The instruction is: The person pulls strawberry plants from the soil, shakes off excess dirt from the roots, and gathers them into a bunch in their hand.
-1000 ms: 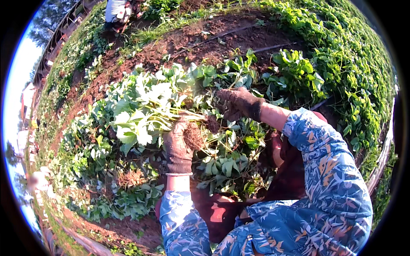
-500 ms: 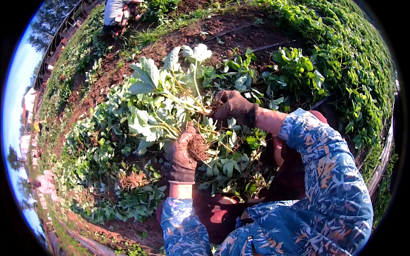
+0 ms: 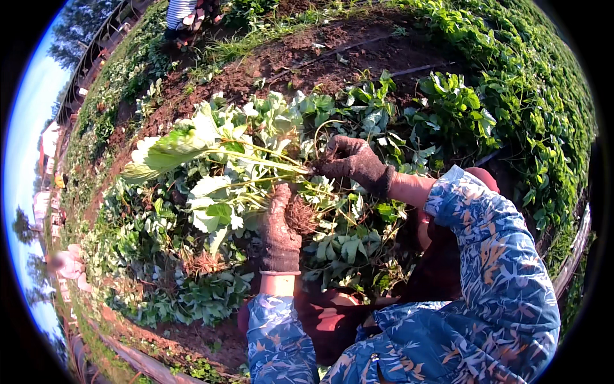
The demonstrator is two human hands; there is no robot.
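Note:
Both my hands wear brown knitted gloves caked with soil. My left hand [image 3: 279,232] is closed around a bunch of strawberry plants [image 3: 214,203]; their toothed leaves spread to the left, and a clump of brown fibrous roots [image 3: 300,216] sticks out on the right side of the fist. My right hand [image 3: 354,165] pinches the root end of a single strawberry plant [image 3: 256,160]. Its long pale stems run leftward above the left hand, leaves outermost. The right fingertips partly hide the roots of that plant.
Pulled plants [image 3: 192,297] lie heaped below and left of my hands, some with roots [image 3: 203,264] showing. Bare reddish soil [image 3: 307,67] lies beyond. Dense green rows [image 3: 531,121] grow at right. Another person [image 3: 188,18] is at the far upper left, and a pink-clad figure [image 3: 71,269] at the left edge.
The plant in my right hand has swung down from upright to lie leftward. Both hands have shifted slightly right, and the left still grips its bunch.

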